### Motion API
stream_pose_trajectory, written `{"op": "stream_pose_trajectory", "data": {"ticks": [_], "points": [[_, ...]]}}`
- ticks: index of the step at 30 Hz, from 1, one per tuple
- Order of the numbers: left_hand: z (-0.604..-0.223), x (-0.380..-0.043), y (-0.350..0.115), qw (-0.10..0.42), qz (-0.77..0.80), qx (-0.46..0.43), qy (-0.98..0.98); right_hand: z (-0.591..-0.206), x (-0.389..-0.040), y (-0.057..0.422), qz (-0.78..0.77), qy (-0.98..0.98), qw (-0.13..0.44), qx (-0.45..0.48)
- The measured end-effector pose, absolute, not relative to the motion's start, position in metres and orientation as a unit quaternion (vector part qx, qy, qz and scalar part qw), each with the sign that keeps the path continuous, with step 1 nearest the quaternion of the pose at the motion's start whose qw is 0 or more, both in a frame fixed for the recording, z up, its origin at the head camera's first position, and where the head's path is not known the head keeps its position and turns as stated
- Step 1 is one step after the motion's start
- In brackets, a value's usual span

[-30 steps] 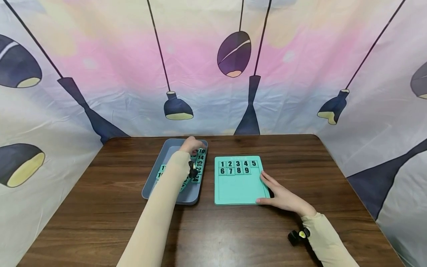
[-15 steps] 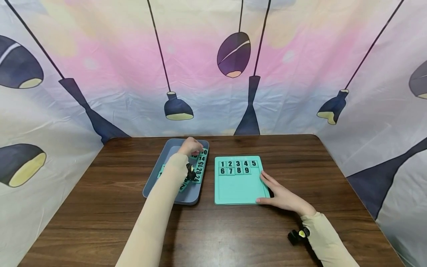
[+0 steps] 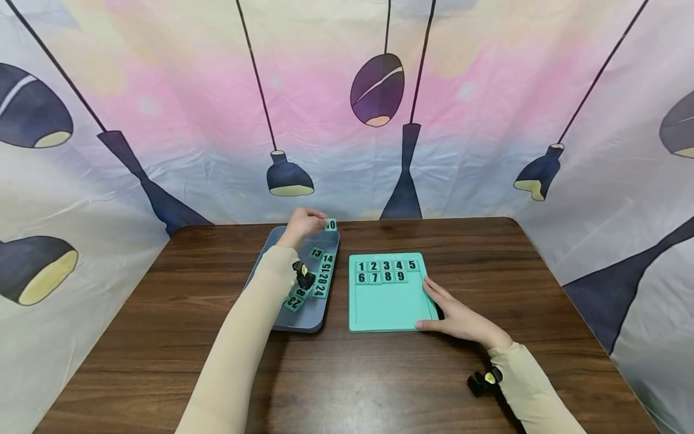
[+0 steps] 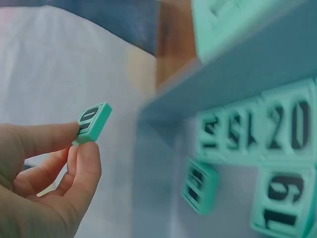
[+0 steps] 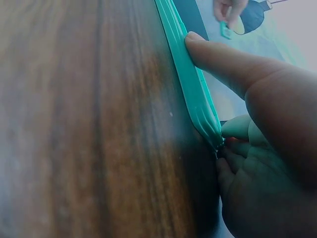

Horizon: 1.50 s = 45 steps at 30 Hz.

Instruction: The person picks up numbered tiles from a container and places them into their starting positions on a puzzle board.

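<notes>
At the wooden table [image 3: 379,386], the left hand [image 3: 303,226] pinches tile 10 [image 4: 94,122] while the outspread right hand [image 3: 462,320] touches the board [image 3: 389,308].

Brown wood-grain table [image 3: 368,380], pastel backdrop [image 3: 325,90] behind it, dark hanging lamps [image 3: 290,176] printed across the backdrop

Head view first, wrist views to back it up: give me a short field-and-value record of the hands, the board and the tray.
Left hand: pinches the 10 tile, held up at the far end of the tray
Right hand: fingers at the right edge of the board, thumb at its near edge
Board: flat on the table, right of the tray
Board rows: 1 to 5, then 6 to 9
Tray: loose number tiles, including 14 and 20; some hidden by the left arm
</notes>
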<state>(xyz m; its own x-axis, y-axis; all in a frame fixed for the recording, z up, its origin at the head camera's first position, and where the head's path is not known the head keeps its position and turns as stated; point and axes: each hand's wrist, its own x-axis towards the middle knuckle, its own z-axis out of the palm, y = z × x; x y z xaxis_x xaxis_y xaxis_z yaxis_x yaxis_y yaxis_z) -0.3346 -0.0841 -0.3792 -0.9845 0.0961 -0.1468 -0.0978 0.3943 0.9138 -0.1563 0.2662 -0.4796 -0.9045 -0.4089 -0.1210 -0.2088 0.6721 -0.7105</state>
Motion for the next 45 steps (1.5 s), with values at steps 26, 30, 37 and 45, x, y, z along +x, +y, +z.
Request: {"op": "stream_pose_trajectory", "data": {"ticks": [26,30,37,45], "points": [[-0.424,-0.274,0.066,0.19,0.501,0.13,0.834,-0.472,-0.156,0.263,-0.349,0.909,0.153,-0.168],[-0.431,-0.269,0.07,0.197,0.478,0.144,0.844,-0.473,-0.157,0.262,-0.338,0.914,0.146,-0.173],[-0.429,-0.263,0.073,0.169,0.413,0.177,0.877,-0.47,-0.157,0.262,-0.335,0.914,0.144,-0.176],[-0.433,-0.265,0.079,0.156,0.338,0.207,0.905,-0.467,-0.155,0.26,-0.305,0.927,0.145,-0.163]]}}
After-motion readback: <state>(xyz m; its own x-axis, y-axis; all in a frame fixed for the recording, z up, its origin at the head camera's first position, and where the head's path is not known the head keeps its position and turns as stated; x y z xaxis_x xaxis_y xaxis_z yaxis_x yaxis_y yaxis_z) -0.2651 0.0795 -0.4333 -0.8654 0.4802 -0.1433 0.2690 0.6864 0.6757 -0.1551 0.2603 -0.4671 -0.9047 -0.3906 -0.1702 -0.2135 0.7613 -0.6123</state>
